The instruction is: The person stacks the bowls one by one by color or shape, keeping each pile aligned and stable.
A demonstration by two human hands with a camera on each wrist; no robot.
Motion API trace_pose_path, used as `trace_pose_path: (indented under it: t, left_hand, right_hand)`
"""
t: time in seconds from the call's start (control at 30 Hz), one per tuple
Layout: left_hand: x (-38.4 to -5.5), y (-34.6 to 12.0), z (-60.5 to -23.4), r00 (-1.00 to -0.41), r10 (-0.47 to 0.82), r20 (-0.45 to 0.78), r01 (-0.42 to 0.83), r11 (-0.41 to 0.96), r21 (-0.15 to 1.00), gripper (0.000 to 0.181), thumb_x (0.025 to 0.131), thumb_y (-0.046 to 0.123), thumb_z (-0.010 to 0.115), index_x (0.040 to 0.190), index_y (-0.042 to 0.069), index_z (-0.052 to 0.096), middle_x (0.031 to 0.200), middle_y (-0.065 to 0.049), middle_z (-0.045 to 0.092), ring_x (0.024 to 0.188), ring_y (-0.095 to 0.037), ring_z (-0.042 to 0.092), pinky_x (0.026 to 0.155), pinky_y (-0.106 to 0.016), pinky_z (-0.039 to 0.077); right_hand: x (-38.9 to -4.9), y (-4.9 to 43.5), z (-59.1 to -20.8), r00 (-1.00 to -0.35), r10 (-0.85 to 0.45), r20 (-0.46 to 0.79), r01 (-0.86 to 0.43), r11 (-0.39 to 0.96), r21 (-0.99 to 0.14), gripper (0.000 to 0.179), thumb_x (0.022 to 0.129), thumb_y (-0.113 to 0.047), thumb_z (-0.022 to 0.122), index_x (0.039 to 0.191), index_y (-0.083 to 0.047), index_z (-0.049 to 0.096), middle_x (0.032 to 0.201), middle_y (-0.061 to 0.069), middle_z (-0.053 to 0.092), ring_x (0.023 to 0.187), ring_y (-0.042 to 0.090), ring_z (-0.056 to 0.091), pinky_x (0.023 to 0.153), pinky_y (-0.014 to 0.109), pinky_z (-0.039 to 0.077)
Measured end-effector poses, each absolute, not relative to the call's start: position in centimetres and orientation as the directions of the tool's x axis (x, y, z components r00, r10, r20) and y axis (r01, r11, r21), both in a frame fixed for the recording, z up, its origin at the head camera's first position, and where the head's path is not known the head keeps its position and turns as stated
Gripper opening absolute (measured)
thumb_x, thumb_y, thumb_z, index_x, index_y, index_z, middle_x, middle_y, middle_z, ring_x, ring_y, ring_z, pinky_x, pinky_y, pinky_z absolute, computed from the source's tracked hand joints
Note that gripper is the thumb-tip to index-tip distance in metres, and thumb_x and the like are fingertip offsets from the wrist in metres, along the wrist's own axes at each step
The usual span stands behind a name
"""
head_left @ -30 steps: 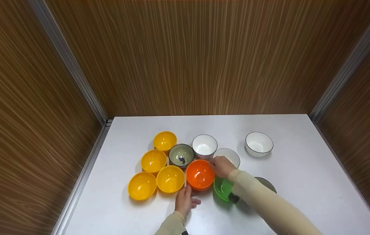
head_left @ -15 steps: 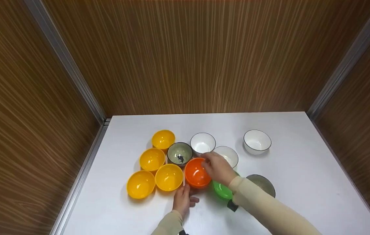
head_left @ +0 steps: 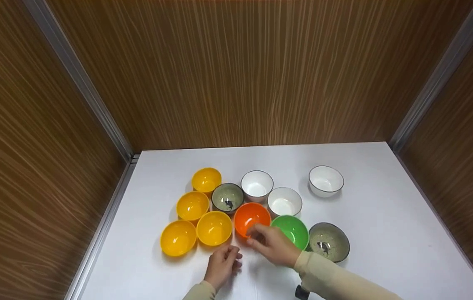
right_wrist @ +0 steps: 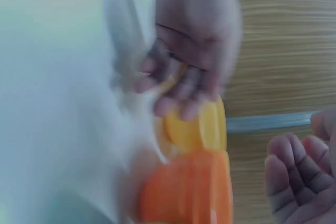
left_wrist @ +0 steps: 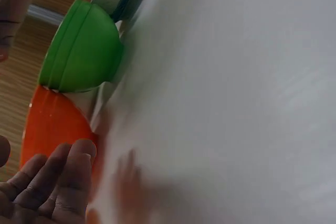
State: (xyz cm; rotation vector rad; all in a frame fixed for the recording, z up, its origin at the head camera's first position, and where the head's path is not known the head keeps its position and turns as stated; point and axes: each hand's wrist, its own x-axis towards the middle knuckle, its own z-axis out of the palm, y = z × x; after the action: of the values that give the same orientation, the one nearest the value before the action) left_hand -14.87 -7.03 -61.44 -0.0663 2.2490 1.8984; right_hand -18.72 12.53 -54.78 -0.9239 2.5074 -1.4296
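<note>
An orange bowl (head_left: 250, 216) stands in the middle of the table, beside a yellow bowl (head_left: 214, 227) and a green bowl (head_left: 294, 230). My right hand (head_left: 277, 246), loosely bent and holding nothing, overlaps the orange bowl's near rim in the head view. Just in front of the yellow bowl is my left hand (head_left: 222, 266), its fingers relaxed and nothing in them. In the left wrist view the left hand's fingers (left_wrist: 71, 184) show before the orange bowl's side. The right wrist view is blurred; the right hand's fingers (right_wrist: 294, 174) appear bent and bare.
Several more yellow bowls (head_left: 192, 205) line the left side. A grey-green bowl (head_left: 228, 198) and white bowls (head_left: 257, 184) sit behind the orange one. Another white bowl (head_left: 326, 180) stands apart at the back right, and a speckled grey bowl (head_left: 330, 241) right of the green.
My right hand has come from the orange bowl's far right rim toward me, uncovering the green and speckled grey bowls. The left hand has drawn back from between the yellow and orange bowls.
</note>
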Motion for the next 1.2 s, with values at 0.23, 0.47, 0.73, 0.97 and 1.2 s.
trace_pose_path:
  t: [0.23,0.47,0.73,0.97,1.2]
  left_hand:
    - [-15.3,-9.1,-57.7,-0.988,0.123,0.089,0.141,0.524,0.840,0.025,0.098,0.028,0.055,0.105,0.006,0.065,0.090,0.005,0.065,0.080,-0.009,0.059,0.070,-0.027,0.050]
    - [-17.4,-11.0,-56.3,-0.943,0.104,0.316,0.263,0.812,0.521,0.036,0.088,0.034,0.069,0.113,0.008,0.063,0.114,-0.005,0.060,0.109,-0.023,0.054,0.095,-0.041,0.046]
    - [-19.1,-13.1,-57.2,-0.980,0.083,0.182,0.146,0.921,0.362,0.089,0.070,0.057,0.079,0.135,0.003,0.048,0.133,-0.020,0.045,0.122,-0.035,0.041,0.106,-0.052,0.033]
    - [-19.4,-13.4,-58.3,-0.997,0.064,0.049,0.077,0.941,0.329,0.107,0.062,0.068,0.077,0.139,0.002,0.043,0.132,-0.019,0.046,0.123,-0.036,0.039,0.111,-0.054,0.024]
    - [-19.6,-13.5,-58.8,-0.998,0.055,0.016,0.057,0.948,0.314,0.104,0.066,0.069,0.074,0.139,0.001,0.043,0.138,-0.020,0.046,0.128,-0.038,0.038,0.111,-0.057,0.020]
  right_hand:
    - [-17.5,11.5,-56.6,-0.804,-0.594,-0.023,-0.161,0.256,-0.953,0.015,0.095,-0.017,0.060,0.104,-0.005,0.065,0.086,0.008,0.067,0.071,0.017,0.066,0.063,0.028,0.056]
    - [-17.6,10.4,-59.0,-0.803,-0.566,-0.187,0.080,0.208,-0.975,0.030,0.096,-0.018,0.058,0.115,0.006,0.061,0.093,0.017,0.069,0.080,0.036,0.067,0.069,0.043,0.057]
    - [-17.9,9.1,-61.5,-0.764,-0.557,-0.325,0.337,0.084,-0.938,0.049,0.100,-0.028,0.052,0.129,0.012,0.049,0.110,0.026,0.064,0.094,0.040,0.065,0.080,0.050,0.054]
    - [-17.7,7.4,-63.3,-0.755,-0.536,-0.377,0.469,-0.039,-0.882,0.065,0.099,-0.032,0.052,0.141,0.014,0.030,0.115,0.023,0.064,0.097,0.034,0.066,0.082,0.045,0.054]
    - [-17.7,6.3,-64.4,-0.776,-0.490,-0.396,0.534,-0.179,-0.826,0.078,0.094,-0.042,0.058,0.146,0.006,0.026,0.118,0.018,0.064,0.100,0.030,0.065,0.085,0.040,0.053]
